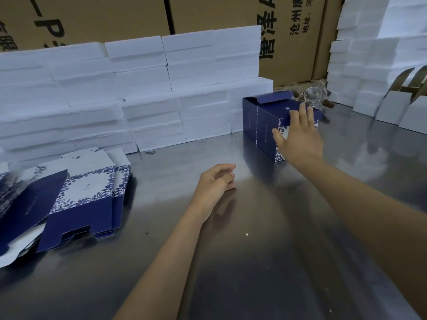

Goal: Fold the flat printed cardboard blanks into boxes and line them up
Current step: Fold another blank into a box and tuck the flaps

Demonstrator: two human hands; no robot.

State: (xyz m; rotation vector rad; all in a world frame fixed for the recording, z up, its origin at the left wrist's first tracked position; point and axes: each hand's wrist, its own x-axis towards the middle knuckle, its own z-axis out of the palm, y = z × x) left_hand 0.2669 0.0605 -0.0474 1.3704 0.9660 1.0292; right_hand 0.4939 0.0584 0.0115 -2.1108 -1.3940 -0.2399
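A steel counter (254, 262) is seen from above, with both bare arms stretched over it. The right hand (300, 137) is laid against the near face of a folded box (263, 125), its fingers straight and spread, fingertips reaching the top edge and the thumb set lower on the patterned side; nothing is gripped. The box is dark blue with a blue-and-white floral panel, stands upright on the counter at the far right, and has its top flap (272, 96) raised. A second box appears to stand touching it on the left, though the seam between them cannot be told for certain.

The left hand (217, 181) is held near the middle of the counter, fingers loosely curled, with nothing in it.

The flat blanks (83, 204) are heaped in an untidy pile at the left edge of the counter, well apart from the box, printed sides up.

Behind the counter, white foam blocks (138, 88) are stacked in rows, and more are piled at the right. Brown cartons (104, 17) with printed characters stand behind the foam. A clear glass item (314, 94) lies just behind the box, and open white boxes (392, 107) sit at the far right.
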